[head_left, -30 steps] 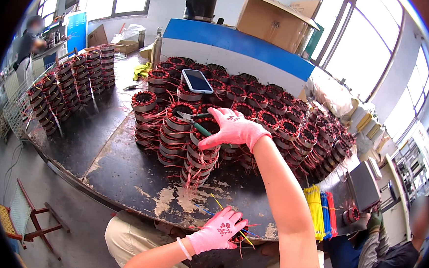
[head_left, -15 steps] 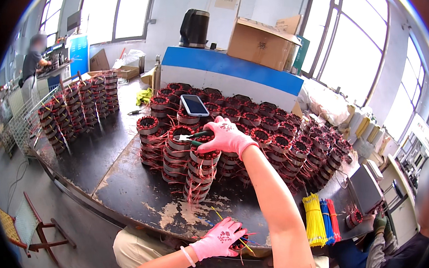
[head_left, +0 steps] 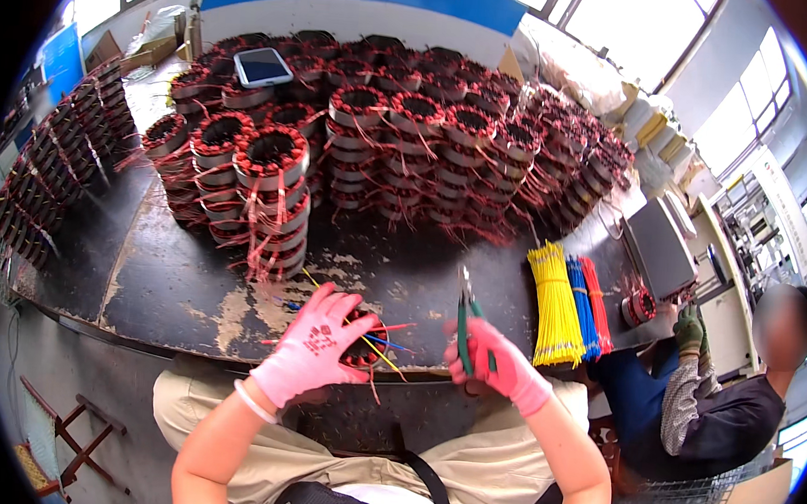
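Head view, item one: your left hand (head_left: 313, 346) in its pink knit glove, fingers curled round a small red copper-wound stator coil (head_left: 363, 348) at the near edge of the worn black table (head_left: 170, 284), its red, yellow and blue leads trailing right. Item two: your right hand (head_left: 492, 361), closed on green-handled pliers (head_left: 465, 322), tips up, just beside the coil. Judgement: steady the coil, single out one lead before closing the pliers. Far: stacked stator coils (head_left: 269, 188); right: yellow wire bundle (head_left: 555, 303).

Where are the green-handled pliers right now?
In the head view, the green-handled pliers stand upright in the pink-gloved right hand, right of centre at the table's near edge, left of the yellow wire bundle.
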The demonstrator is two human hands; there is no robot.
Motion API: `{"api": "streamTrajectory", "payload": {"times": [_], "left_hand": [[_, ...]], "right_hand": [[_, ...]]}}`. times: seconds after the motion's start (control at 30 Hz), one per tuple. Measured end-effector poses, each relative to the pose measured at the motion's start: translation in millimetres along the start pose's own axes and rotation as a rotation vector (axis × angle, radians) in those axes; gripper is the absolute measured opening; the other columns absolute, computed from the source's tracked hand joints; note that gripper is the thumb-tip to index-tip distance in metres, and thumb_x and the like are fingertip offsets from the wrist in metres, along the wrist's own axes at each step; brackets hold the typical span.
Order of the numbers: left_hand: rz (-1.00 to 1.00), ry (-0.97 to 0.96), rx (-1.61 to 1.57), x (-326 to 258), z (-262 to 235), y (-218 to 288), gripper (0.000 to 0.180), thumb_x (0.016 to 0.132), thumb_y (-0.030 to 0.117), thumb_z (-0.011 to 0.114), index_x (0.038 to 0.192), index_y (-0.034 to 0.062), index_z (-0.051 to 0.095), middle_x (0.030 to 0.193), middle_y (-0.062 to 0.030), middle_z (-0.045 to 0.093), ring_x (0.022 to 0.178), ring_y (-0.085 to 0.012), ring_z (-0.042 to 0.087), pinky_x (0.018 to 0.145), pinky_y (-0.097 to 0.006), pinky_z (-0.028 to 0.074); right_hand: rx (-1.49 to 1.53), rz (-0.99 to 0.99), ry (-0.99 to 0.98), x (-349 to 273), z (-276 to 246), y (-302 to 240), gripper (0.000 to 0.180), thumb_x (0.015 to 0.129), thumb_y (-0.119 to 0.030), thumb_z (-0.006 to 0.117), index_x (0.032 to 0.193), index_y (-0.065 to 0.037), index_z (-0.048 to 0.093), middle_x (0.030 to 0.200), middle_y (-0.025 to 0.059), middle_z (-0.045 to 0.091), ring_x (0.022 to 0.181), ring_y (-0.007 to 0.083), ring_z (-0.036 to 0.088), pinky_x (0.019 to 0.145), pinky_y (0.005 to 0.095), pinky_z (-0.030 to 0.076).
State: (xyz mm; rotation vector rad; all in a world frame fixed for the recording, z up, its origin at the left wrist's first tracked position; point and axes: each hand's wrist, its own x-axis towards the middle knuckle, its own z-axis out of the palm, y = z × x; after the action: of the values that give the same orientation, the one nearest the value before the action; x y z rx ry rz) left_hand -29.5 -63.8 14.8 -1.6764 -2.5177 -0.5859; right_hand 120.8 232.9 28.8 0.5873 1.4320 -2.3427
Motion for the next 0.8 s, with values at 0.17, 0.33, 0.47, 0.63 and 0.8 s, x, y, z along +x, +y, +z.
{"api": "streamTrajectory", "payload": {"times": [0.17, 0.33, 0.47, 0.63, 0.8], "left_hand": [[0.015, -0.051, -0.048, 0.7, -12.3, -8.1, 0.090, 0.060, 0.044, 0.090, 0.139, 0.0159, 0.058, 0.138, -0.0165, 0.055, 0.134, -0.0397, 0.048, 0.122, -0.054, 0.031], [0.012, -0.074, -0.091, 8.2, -15.4, -7.4, 0.086, 0.058, 0.036, 0.091, 0.136, 0.0147, 0.060, 0.137, -0.0164, 0.056, 0.131, -0.0396, 0.050, 0.121, -0.054, 0.031], [0.020, -0.076, -0.100, 13.8, -16.7, -4.6, 0.084, 0.058, 0.035, 0.090, 0.133, 0.0129, 0.061, 0.136, -0.0156, 0.056, 0.130, -0.0391, 0.051, 0.120, -0.054, 0.032], [0.017, -0.073, -0.103, 14.1, -14.8, -4.5, 0.083, 0.057, 0.034, 0.090, 0.133, 0.0123, 0.061, 0.136, -0.0153, 0.057, 0.130, -0.0386, 0.052, 0.120, -0.055, 0.032], [0.028, -0.048, -0.090, 11.6, -13.1, -5.9, 0.083, 0.058, 0.036, 0.090, 0.132, 0.0118, 0.061, 0.135, -0.0153, 0.057, 0.129, -0.0398, 0.052, 0.119, -0.055, 0.033]], "right_hand": [[0.029, 0.208, -0.174, -20.3, -3.0, 43.4, 0.052, 0.107, -0.038, 0.052, 0.142, 0.000, 0.047, 0.116, 0.0149, 0.067, 0.104, 0.0284, 0.069, 0.095, 0.0446, 0.056], [-0.036, 0.325, -0.208, -13.6, 10.3, 48.8, 0.057, 0.105, -0.043, 0.055, 0.144, -0.002, 0.046, 0.113, 0.0127, 0.066, 0.098, 0.0223, 0.069, 0.090, 0.0368, 0.057], [-0.061, 0.297, -0.214, -9.3, 12.8, 47.2, 0.062, 0.104, -0.048, 0.056, 0.144, -0.002, 0.046, 0.112, 0.0110, 0.066, 0.097, 0.0208, 0.069, 0.087, 0.0340, 0.057], [-0.131, 0.265, -0.192, -7.1, 18.1, 39.2, 0.053, 0.107, -0.043, 0.052, 0.140, -0.002, 0.049, 0.111, 0.0106, 0.067, 0.097, 0.0195, 0.069, 0.089, 0.0345, 0.057], [-0.249, 0.195, -0.063, -1.9, 27.9, 34.6, 0.049, 0.104, -0.048, 0.054, 0.124, -0.003, 0.057, 0.093, 0.0072, 0.067, 0.077, 0.0164, 0.067, 0.071, 0.0310, 0.056]]}}
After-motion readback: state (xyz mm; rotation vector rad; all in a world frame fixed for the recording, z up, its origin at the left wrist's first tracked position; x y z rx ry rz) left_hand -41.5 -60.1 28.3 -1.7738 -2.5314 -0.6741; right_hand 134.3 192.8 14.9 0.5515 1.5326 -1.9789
